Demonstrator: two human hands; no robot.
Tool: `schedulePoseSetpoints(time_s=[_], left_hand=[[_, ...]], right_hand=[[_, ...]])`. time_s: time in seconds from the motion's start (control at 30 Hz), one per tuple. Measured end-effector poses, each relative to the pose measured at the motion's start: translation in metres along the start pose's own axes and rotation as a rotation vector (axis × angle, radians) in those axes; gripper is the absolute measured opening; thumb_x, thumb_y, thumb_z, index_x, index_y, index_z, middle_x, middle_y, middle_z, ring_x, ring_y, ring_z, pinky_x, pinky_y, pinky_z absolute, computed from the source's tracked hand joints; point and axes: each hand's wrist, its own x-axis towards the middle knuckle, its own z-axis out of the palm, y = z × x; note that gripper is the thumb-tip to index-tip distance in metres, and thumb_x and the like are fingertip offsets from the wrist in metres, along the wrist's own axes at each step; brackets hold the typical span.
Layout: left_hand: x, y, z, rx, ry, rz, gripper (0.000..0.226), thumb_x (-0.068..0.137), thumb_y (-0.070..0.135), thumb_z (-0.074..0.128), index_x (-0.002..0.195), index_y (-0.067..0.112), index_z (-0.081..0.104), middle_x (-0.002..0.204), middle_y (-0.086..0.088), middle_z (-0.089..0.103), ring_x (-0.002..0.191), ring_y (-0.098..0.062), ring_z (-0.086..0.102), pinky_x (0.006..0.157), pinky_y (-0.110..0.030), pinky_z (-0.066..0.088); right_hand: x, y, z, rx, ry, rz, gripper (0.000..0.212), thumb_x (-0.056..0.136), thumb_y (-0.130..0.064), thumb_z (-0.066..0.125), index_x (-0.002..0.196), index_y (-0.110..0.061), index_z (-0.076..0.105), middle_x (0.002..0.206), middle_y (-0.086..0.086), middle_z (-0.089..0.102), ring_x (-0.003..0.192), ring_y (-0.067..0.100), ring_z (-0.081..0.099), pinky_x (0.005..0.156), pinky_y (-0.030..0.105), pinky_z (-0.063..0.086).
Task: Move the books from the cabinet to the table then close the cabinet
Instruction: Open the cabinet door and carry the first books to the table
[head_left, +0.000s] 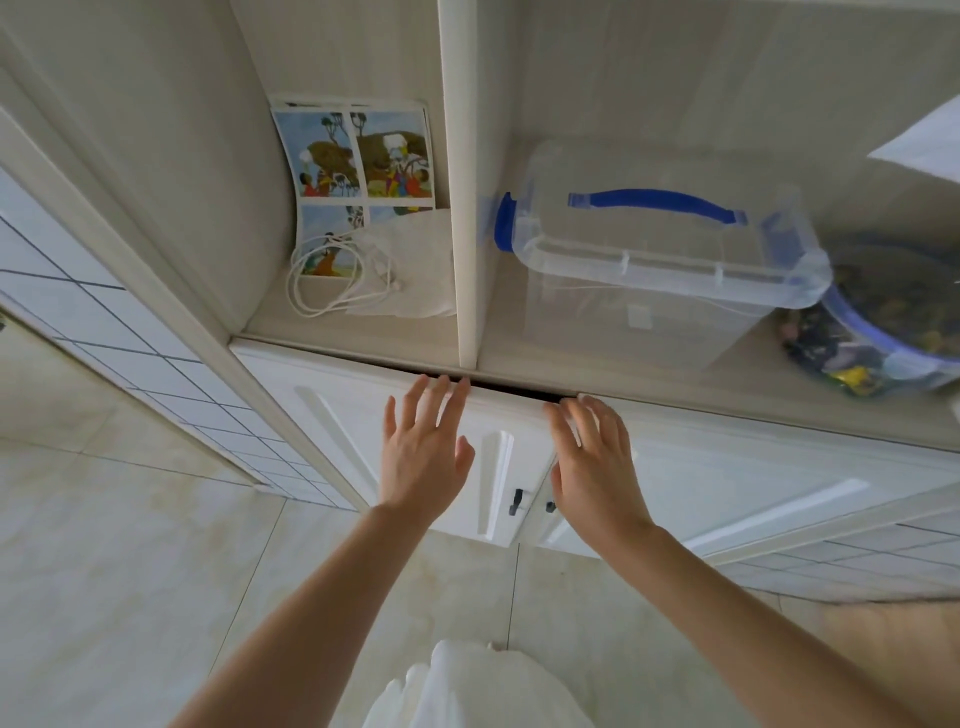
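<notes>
The white cabinet has two lower doors, a left door (332, 415) and a right door (727, 478), each with a small dark knob. A thin dark gap shows along their top edge. My left hand (423, 449) lies flat on the left door with fingers spread, fingertips at the gap. My right hand (595, 457) rests flat on the right door in the same way. Neither hand holds anything. No books are in sight apart from a picture sheet (358, 161) leaning in the open shelf above.
On the left shelf lie a coiled white cable (332, 280) and white paper. A clear box with a blue handle (654, 249) and a round tub of small items (883, 332) sit on the right shelf. Pale tiled floor lies below.
</notes>
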Motion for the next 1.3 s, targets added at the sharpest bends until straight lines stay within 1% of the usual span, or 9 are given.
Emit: schedulePoseSetpoints(time_s=[0.17, 0.23, 0.33, 0.47, 0.67, 0.8, 0.97, 1.07, 1.3], left_hand=[[-0.017, -0.006, 0.003, -0.044, 0.07, 0.033, 0.057, 0.089, 0.026, 0.057, 0.144, 0.018, 0.042, 0.145, -0.007, 0.046, 0.14, -0.029, 0.033, 0.109, -0.054, 0.036], [-0.028, -0.008, 0.005, -0.058, 0.089, 0.035, 0.054, 0.092, 0.027, 0.055, 0.143, 0.018, 0.043, 0.145, -0.007, 0.046, 0.142, -0.029, 0.032, 0.11, -0.054, 0.035], [-0.046, -0.011, 0.004, -0.075, 0.098, 0.043, 0.049, 0.095, 0.029, 0.049, 0.142, 0.018, 0.045, 0.146, -0.007, 0.046, 0.143, -0.03, 0.03, 0.111, -0.056, 0.034], [-0.073, -0.025, -0.005, -0.124, 0.095, 0.084, 0.046, 0.1, 0.037, 0.032, 0.141, 0.02, 0.046, 0.146, -0.007, 0.046, 0.144, -0.029, 0.029, 0.113, -0.058, 0.031], [-0.124, -0.047, -0.025, -0.246, 0.011, 0.062, 0.049, 0.101, 0.044, 0.021, 0.143, 0.027, 0.04, 0.155, 0.0, 0.034, 0.151, -0.018, 0.009, 0.12, -0.054, 0.017], [-0.15, -0.059, -0.044, -0.487, 0.002, -0.054, 0.043, 0.1, 0.044, 0.039, 0.139, 0.027, 0.044, 0.156, 0.004, 0.03, 0.149, -0.016, 0.018, 0.115, -0.05, 0.033], [-0.161, -0.073, -0.072, -0.881, -0.038, -0.354, 0.075, 0.093, 0.028, 0.061, 0.152, 0.024, 0.015, 0.16, 0.005, 0.015, 0.144, -0.016, 0.024, 0.102, -0.018, 0.029], [-0.166, -0.104, -0.078, -0.971, -0.004, -0.422, 0.087, 0.085, 0.019, 0.07, 0.15, 0.032, 0.013, 0.155, 0.007, 0.018, 0.134, -0.021, 0.039, 0.086, -0.032, 0.055], [-0.175, -0.187, -0.108, -1.106, -0.426, -0.514, 0.086, 0.087, 0.017, 0.071, 0.15, 0.041, 0.019, 0.156, 0.0, 0.032, 0.114, -0.019, 0.059, 0.067, -0.035, 0.061]], right_hand=[[-0.009, -0.016, -0.009, 0.022, 0.011, 0.034, 0.051, 0.071, -0.006, 0.075, 0.119, -0.002, 0.057, 0.108, 0.015, 0.06, 0.093, 0.033, 0.063, 0.082, 0.039, 0.054], [-0.008, -0.022, -0.014, 0.045, -0.008, 0.06, 0.039, 0.074, -0.011, 0.077, 0.108, -0.004, 0.059, 0.092, 0.011, 0.06, 0.063, 0.029, 0.061, 0.053, 0.028, 0.044], [-0.017, -0.034, -0.016, -0.028, -0.019, 0.031, 0.039, 0.073, -0.019, 0.081, 0.104, -0.004, 0.062, 0.076, 0.01, 0.059, 0.049, 0.027, 0.057, 0.042, 0.027, 0.038], [-0.05, -0.059, -0.018, -0.053, -0.054, 0.007, 0.029, 0.075, -0.021, 0.08, 0.097, -0.01, 0.064, 0.077, 0.008, 0.058, 0.051, 0.022, 0.057, 0.045, 0.027, 0.048], [-0.095, -0.119, -0.032, -0.008, -0.118, 0.064, 0.024, 0.077, -0.021, 0.077, 0.092, -0.012, 0.061, 0.077, 0.007, 0.059, 0.055, 0.024, 0.063, 0.05, 0.02, 0.033], [-0.111, -0.166, -0.043, 0.07, -0.32, 0.097, 0.021, 0.092, -0.031, 0.058, 0.101, -0.015, 0.049, 0.093, 0.005, 0.061, 0.078, 0.029, 0.066, 0.058, 0.028, 0.038], [-0.13, -0.208, -0.05, 0.486, -0.52, 0.226, 0.019, 0.094, -0.04, 0.053, 0.102, -0.022, 0.051, 0.101, -0.002, 0.069, 0.089, 0.017, 0.067, 0.075, 0.037, 0.056], [-0.136, -0.236, -0.044, 0.852, -0.658, 0.405, 0.02, 0.09, -0.034, 0.061, 0.102, -0.021, 0.051, 0.11, -0.008, 0.064, 0.1, 0.013, 0.064, 0.089, 0.036, 0.053], [-0.126, -0.309, -0.007, 1.324, -0.967, 0.556, 0.074, 0.087, -0.032, 0.068, 0.146, -0.032, 0.025, 0.124, 0.0, 0.064, 0.114, 0.025, 0.061, 0.105, 0.044, 0.044]])
